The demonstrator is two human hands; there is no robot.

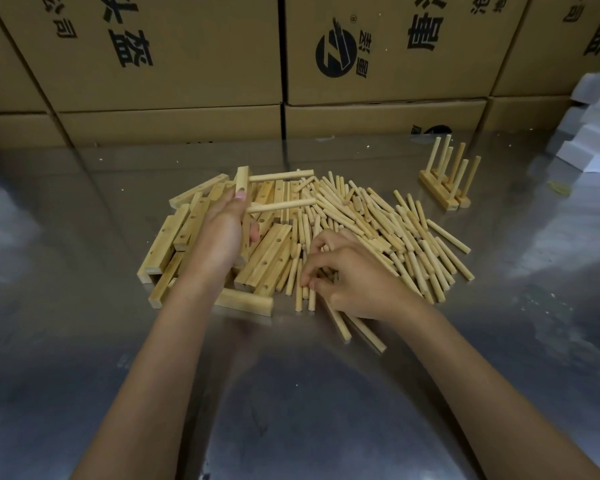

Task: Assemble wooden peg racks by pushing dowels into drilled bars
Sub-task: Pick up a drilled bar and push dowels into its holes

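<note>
Left hand (222, 233) grips a bar (241, 183), fingers wrapped round its lower half, top end poking up past them. The bar stands nearly upright, long axis near to far, and two dowels (280, 176) in it stick out to the right, level and parallel. Right hand (347, 275) is down on the loose dowel pile (378, 220), fingertips curled and pinching at pegs on its near-left edge. Spare bars (267, 258) lie under the left hand. Far right, finished racks (445, 188) stand with pegs up.
</note>
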